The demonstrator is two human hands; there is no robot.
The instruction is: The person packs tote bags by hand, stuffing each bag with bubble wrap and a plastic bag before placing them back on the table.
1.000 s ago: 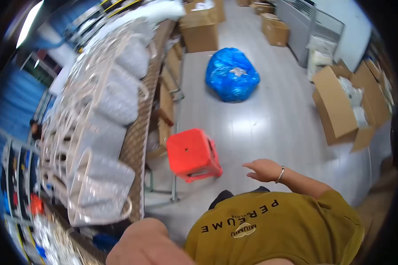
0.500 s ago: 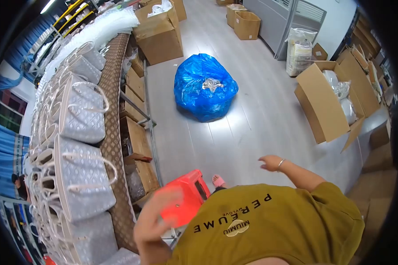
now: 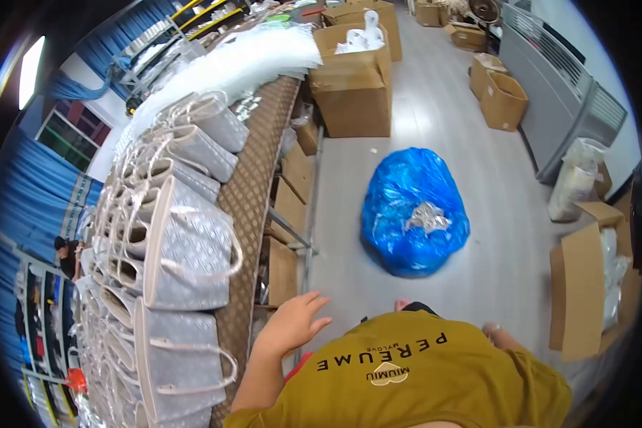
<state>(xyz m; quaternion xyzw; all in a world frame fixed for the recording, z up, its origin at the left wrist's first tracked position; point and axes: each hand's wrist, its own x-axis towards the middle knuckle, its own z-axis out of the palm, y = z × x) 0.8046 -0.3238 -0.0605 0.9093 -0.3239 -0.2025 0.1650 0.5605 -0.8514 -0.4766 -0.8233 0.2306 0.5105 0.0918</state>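
Observation:
My left hand (image 3: 296,321) is raised beside the long table, its fingers apart and nothing in it. Nearest to it stand the grey patterned handbags (image 3: 192,250) with pale handles, packed in rows on the table. My right hand (image 3: 492,330) shows only as a small patch of skin at the right edge of my shirt; its fingers cannot be made out. On the floor ahead, out of reach of both hands, sits a full blue plastic bag (image 3: 410,214) with a silvery, crumpled patch on its near side.
The table's brown patterned cover (image 3: 253,171) runs along my left, with cartons (image 3: 285,207) underneath. A large cardboard box (image 3: 353,89) stands at the table's far end. An open carton (image 3: 581,285) is at right, near a grey partition (image 3: 549,93). Another person (image 3: 68,257) is at far left.
My view has swung left and lifted, so the blue bag appears lower and further right. My left hand has moved forward; my right hand has dropped back beside my body. The red stool is mostly hidden.

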